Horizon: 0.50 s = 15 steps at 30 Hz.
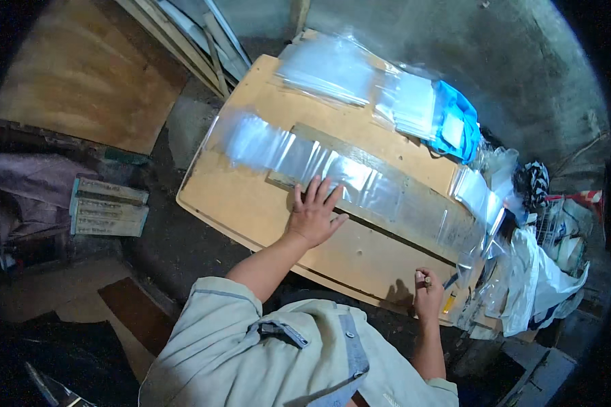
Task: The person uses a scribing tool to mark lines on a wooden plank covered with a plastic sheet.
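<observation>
The left hand (313,216) lay flat, fingers spread, on a clear plastic strip (346,178) stretched across the wooden bench (251,203). The right hand (428,293) rested at the bench's edge, its grip closed on a small stick-like tool (421,277).

Two hands are over one wooden board (251,203): the left hand (314,216) and the right hand (428,293). One long clear plastic strip (360,180) lies across the board. Two stacks of clear bags (332,71) sit at its far end, with one blue bag (460,125) beside them. One plywood sheet (81,81) lies on the floor, along with one pile of flat boxes (107,207).
</observation>
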Each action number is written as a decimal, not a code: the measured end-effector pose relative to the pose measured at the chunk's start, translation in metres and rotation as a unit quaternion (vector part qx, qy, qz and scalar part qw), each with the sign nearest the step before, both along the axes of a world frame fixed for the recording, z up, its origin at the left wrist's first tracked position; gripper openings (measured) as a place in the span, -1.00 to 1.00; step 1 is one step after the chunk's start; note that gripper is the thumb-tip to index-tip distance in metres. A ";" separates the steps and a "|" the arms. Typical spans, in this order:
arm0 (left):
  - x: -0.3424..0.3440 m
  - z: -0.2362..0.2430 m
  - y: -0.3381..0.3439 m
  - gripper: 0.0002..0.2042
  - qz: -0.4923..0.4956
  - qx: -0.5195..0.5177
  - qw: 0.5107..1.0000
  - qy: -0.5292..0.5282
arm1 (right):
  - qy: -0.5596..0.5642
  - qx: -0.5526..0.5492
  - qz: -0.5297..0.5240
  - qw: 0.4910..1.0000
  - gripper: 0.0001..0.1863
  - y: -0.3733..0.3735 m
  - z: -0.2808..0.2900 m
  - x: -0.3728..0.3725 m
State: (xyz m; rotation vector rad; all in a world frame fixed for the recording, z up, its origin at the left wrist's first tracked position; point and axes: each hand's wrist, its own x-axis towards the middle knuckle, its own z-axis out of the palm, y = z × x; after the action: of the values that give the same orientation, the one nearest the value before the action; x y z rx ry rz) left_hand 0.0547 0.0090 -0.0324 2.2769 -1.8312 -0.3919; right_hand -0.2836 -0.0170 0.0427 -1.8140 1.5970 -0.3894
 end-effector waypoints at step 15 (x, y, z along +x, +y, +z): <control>0.000 0.002 -0.009 -0.31 -0.001 -0.004 0.999 0.035 | -0.143 -0.002 -0.287 0.947 -0.51 -0.043 0.014 -0.023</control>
State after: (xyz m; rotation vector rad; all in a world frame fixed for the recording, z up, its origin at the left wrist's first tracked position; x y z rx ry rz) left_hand 0.0551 0.0002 -0.0308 2.2273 -1.7988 -0.4579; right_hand -0.3064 -0.0601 0.0565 -1.1920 1.8814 -0.8752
